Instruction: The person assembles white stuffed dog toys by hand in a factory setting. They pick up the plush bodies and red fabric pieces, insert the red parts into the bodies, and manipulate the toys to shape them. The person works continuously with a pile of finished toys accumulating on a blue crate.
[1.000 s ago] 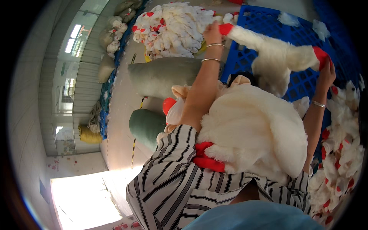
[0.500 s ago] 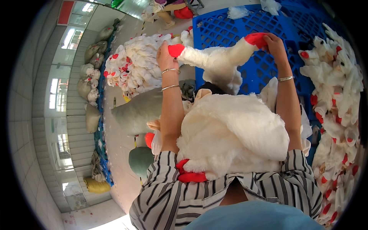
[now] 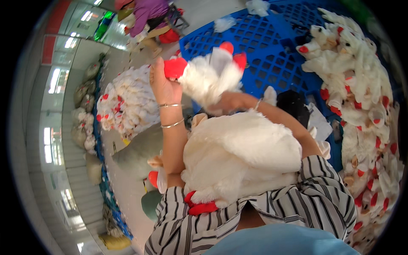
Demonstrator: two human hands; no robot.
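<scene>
We held a white plush toy (image 3: pixel 210 76) with red tips up at the upper centre of the frame, above the blue plastic pallet (image 3: pixel 272 51). Our left hand (image 3: pixel 163 85) was closed around one red end of it, fingers wrapped tight, two thin bangles on the wrist. Our right hand (image 3: pixel 229 102) was pressed into the toy's underside; the fur hid its fingers, so we could not tell how far they were closed.

Half a second before, the toy had been stretched long between our two hands, held well apart. Now the hands stood close together and the toy was bunched into a short, thick clump, its red tips pointing up, so we judged it was being folded or squeezed together rather than pulled.

A large bundle of white plush (image 3: pixel 242 157) lay in our lap against the striped sleeves. A heap of like toys (image 3: pixel 361 85) filled the right of the frame, another pile (image 3: pixel 123 102) lay at centre left, and a person in purple (image 3: pixel 148 12) sat at the top.
</scene>
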